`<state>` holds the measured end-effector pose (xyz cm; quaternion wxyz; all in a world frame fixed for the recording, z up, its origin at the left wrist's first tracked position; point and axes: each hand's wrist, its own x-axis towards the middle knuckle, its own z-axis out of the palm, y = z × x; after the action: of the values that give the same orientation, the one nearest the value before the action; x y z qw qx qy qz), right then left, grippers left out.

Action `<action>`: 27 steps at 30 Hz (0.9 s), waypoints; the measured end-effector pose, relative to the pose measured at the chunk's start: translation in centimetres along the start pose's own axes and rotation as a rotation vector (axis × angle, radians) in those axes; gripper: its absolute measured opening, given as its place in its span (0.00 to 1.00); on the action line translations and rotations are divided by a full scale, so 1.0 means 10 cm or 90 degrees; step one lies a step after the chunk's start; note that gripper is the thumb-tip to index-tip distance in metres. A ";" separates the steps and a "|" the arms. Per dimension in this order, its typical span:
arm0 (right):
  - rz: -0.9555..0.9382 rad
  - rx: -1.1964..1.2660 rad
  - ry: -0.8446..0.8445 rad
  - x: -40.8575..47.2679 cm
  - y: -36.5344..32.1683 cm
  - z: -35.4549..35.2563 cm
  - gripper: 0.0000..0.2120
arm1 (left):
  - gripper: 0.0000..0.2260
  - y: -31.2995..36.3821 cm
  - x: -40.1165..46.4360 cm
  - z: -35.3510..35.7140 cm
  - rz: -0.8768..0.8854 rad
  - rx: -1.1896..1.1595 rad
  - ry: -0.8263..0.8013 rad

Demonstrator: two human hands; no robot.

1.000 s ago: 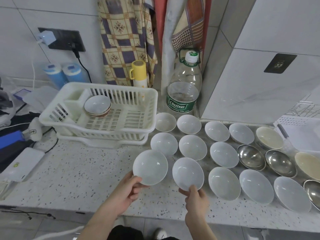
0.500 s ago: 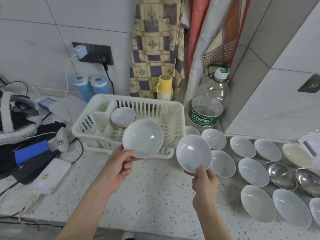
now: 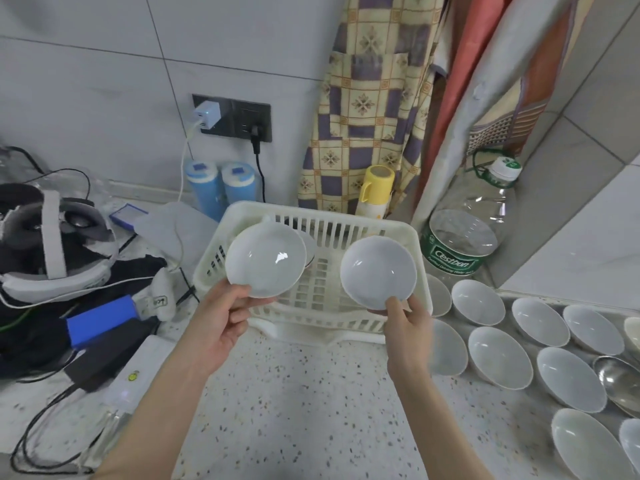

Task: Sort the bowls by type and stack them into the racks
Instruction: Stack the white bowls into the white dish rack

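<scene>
We find the work at the carrying step: two white bowls are held above the white rack (image 3: 420, 258), neither yet set down. The left hand (image 3: 221, 323) pinches the near rim of the left bowl (image 3: 266, 260) between thumb and curled fingers (image 3: 239, 315); the right hand (image 3: 408, 327) pinches the right bowl (image 3: 378, 270) the same way at its lower rim. Both bowls tilt toward us, hollows facing the camera. Inside the rack a small stack of bowls (image 3: 310, 249) shows just behind the left bowl. We judge the next move calls for levelling each bowl and lowering it onto that stack. More white bowls (image 3: 500, 356) and a steel bowl (image 3: 620, 379) wait on the bench (image 3: 304, 403) to the right. A large water bottle (image 3: 467, 233) stands just beside the rack; cables and a headset (image 3: 52, 244) crowd the left.
</scene>
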<state>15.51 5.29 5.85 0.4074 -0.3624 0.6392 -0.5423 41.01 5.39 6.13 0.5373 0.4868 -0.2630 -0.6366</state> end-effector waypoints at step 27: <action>0.008 -0.220 -0.181 1.14 0.20 1.51 0.11 | 0.07 0.35 1.23 -0.18 0.003 -0.052 0.102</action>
<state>24.67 -10.76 1.18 0.4287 -0.4959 0.6607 -0.3657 44.74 -6.85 4.33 0.5777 0.5132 -0.1941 -0.6044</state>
